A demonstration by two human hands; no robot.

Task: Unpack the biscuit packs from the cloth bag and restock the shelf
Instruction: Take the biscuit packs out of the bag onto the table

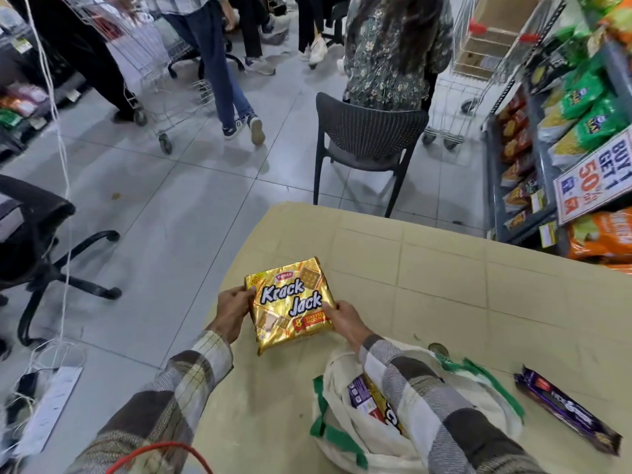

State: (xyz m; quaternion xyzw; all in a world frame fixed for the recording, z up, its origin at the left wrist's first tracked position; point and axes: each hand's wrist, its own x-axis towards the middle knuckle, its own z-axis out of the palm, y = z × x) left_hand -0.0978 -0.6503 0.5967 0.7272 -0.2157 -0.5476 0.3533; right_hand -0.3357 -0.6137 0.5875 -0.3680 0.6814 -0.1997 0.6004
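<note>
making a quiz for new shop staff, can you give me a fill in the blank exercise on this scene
1. The left hand and right hand hold the gold biscuit pack, which is printed Krack ____.
2. The white cloth bag has handles trimmed in ____.
3. The long pack lying on the table to the right of the bag is ____ in colour.

Missing words: Jack; green; purple

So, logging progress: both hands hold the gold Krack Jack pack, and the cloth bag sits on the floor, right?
No: the head view shows the cloth bag on the table, not the floor. The left hand and right hand do hold the gold Krack Jack pack.
</note>
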